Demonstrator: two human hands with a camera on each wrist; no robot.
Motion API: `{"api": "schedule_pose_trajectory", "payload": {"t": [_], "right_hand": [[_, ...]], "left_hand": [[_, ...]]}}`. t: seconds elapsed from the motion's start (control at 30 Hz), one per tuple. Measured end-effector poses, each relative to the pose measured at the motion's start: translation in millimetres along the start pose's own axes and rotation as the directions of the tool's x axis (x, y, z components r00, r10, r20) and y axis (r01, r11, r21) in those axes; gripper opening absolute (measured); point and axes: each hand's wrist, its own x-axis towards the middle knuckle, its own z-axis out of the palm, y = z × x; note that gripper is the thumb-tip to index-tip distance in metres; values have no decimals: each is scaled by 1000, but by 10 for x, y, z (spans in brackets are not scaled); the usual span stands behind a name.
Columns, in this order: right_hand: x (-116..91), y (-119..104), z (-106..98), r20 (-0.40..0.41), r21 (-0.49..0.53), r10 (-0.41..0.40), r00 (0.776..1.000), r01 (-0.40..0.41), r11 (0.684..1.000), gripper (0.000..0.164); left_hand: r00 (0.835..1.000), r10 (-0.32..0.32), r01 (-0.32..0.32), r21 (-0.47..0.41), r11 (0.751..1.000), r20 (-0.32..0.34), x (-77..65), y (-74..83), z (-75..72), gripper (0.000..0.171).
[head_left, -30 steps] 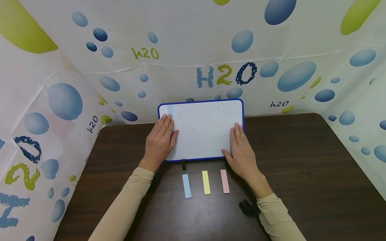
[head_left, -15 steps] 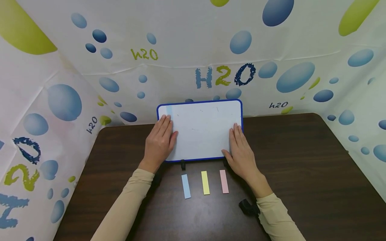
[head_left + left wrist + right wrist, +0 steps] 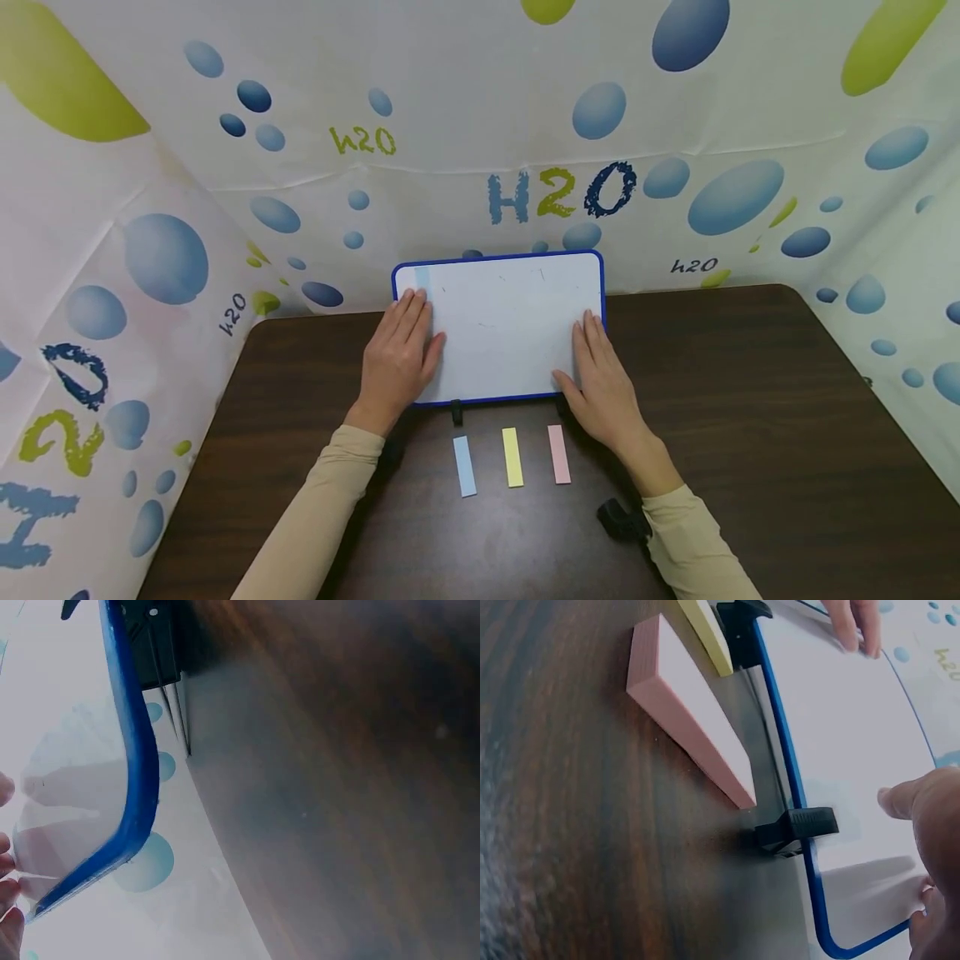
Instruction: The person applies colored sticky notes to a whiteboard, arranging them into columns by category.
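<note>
Whiteboard (image 3: pixel 510 350) leans back on black clips (image 3: pixel 802 826), at the table's (image 3: pixel 750 417) far edge. Left hand (image 3: pixel 396 354) and right hand (image 3: pixel 606 383) lie on it, fingers straight, not clamped. Uneven pressure could slide it off the clips; dragging left fingers could skew the pale blue strip (image 3: pixel 422 276). Strip's lower end hidden under them; left wrist view cuts off most of that hand.

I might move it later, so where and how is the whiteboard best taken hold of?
Probably by the blue frame, midway along both short sides, pinching from left and right at once: the whiteboard is a wide, thin panel, so its side edges suit a pinch. I'd avoid the lower edge, where two black clips hook over the frame.
</note>
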Motion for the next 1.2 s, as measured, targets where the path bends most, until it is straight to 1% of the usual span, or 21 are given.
{"api": "schedule_pose_trajectory", "payload": {"t": [0.2, 0.4, 0.53, 0.77, 0.97, 1.2], "right_hand": [[-16, -48, -66, -15, 34, -13, 1000, 13, 999, 82], [-36, -142, -139, 17, 44, -10, 1000, 9, 999, 84], [-62, -207, -183, 31, 46, -23, 999, 21, 999, 82], [-162, -281, -273, 57, 35, -85, 995, 83, 996, 80], [-242, -337, -315, 57, 30, -117, 991, 116, 993, 80], [-320, -385, -284, 84, 22, -146, 986, 145, 989, 78]], "left_hand": [[1000, -9, 9, -32, 999, 1, -69, 54, -12, 49], [1000, -3, 3, -55, 998, 4, -103, 127, -53, 48], [1000, 5, -5, -79, 997, 0, -109, 189, -120, 47], [999, 33, -31, -119, 992, 12, -161, 349, -252, 48], [998, 59, -55, -162, 985, 18, -258, 459, -382, 49], [996, 65, -52, -212, 976, 55, -392, 533, -505, 51]]}}
